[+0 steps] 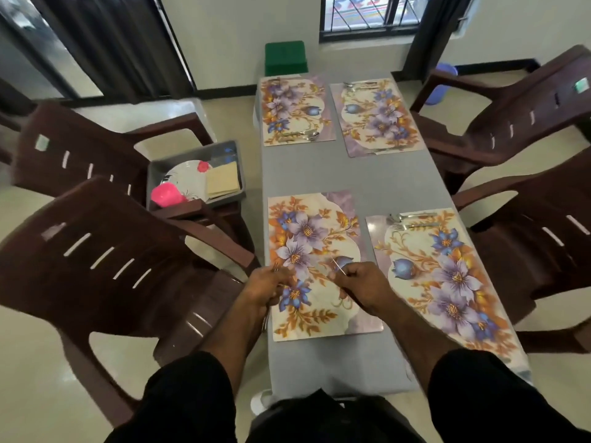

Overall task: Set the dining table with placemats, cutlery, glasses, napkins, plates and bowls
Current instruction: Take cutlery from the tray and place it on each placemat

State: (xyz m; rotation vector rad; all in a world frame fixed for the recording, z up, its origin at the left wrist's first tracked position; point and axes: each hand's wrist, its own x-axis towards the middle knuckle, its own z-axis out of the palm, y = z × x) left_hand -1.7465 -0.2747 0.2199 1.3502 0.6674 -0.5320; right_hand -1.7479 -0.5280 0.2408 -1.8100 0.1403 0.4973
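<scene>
Hands are hovering over the near-left placemat (315,266): the left hand (267,287) is curling around a piece of cutlery (275,267), the right hand (361,284) is pinching a thin utensil (339,265). Beyond, three placemats are lying with cutlery; a grey bin (195,174) of plates, napkins and pink bowls is sitting on a chair (96,148).

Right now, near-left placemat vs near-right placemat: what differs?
The near-left placemat has no cutlery lying on it; the near-right placemat has cutlery at its far edge. Both hands, the left hand and the right hand, hold cutlery over the near-left one; none is over the near-right. Both share the same floral print.
</scene>
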